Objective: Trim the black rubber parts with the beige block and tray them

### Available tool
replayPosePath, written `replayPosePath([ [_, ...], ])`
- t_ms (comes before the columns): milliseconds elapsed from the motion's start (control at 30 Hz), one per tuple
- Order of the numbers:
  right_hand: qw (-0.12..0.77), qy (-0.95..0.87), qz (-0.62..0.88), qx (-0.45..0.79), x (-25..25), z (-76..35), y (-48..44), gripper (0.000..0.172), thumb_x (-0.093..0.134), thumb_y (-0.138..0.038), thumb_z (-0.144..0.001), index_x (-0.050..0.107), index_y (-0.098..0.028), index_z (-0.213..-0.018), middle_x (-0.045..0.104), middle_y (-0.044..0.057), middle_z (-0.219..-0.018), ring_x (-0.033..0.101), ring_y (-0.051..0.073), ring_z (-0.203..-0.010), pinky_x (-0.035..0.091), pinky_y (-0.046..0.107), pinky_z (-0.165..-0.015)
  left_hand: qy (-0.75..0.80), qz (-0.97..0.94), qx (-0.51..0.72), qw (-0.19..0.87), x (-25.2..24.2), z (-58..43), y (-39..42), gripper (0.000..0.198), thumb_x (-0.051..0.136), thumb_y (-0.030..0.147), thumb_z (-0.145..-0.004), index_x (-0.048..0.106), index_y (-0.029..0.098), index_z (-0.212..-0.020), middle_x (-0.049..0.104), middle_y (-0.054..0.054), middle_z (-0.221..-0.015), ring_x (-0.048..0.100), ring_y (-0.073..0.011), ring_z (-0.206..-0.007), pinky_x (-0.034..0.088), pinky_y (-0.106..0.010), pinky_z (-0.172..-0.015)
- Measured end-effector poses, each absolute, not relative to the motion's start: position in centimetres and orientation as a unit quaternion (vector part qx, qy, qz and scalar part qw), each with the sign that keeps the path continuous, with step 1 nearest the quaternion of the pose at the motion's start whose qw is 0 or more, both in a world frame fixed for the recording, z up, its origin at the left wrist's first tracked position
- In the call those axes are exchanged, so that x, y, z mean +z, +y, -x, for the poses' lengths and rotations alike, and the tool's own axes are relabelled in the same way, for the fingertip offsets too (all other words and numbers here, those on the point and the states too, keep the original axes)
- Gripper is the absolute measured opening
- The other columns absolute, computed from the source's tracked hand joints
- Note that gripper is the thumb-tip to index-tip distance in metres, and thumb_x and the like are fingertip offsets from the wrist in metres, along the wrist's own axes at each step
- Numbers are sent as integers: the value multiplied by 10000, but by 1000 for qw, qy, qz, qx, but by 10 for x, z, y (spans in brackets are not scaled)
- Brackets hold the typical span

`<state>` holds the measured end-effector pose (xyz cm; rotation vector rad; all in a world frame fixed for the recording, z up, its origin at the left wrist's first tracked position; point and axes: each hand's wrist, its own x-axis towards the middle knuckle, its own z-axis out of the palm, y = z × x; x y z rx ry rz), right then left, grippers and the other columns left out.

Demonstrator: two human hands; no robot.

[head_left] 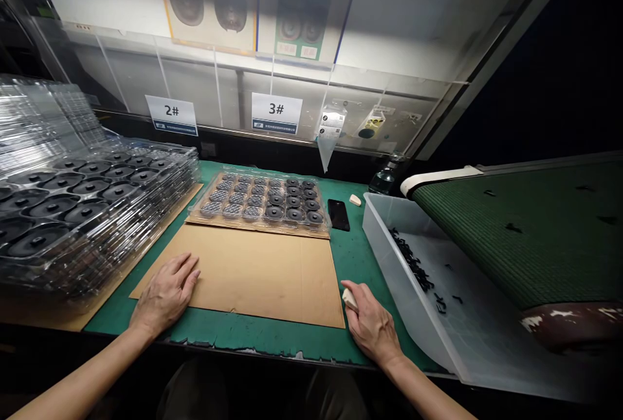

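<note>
My left hand (168, 290) lies with its fingers stretched out over the left side of a flat cardboard sheet (263, 271). Beside the sheet's right edge, my right hand (372, 322) is closed round a small off-white block (350, 300), whose exact kind I cannot make out. Just beyond the sheet, a clear plastic tray (260, 202) rests on cardboard. Round black parts fill its right-hand columns, while the pockets on the left show only a patterned clear bottom.
At left rises a tall stack of clear trays (97, 212) with round black parts. A phone (339, 215) and another off-white piece (355, 200) lie on the green tabletop (353, 258). To the right, a translucent bin (413, 322) holds small black pieces beneath a green conveyor belt (535, 232).
</note>
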<state>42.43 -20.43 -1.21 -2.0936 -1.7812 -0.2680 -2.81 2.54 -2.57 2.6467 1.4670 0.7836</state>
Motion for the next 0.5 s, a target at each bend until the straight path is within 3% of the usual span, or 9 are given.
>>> replayPosePath([
  [500, 181, -632, 748, -87, -12, -423, -204, 451, 420, -157, -918, 542, -252, -1342, 611, 48, -1079, 639, 211, -839, 492, 282, -664, 477, -844, 244, 1, -28, 29, 26, 499, 418, 469, -1031, 656, 201, -1378, 603, -144, -1474, 556, -331, -1362, 462, -513, -1168],
])
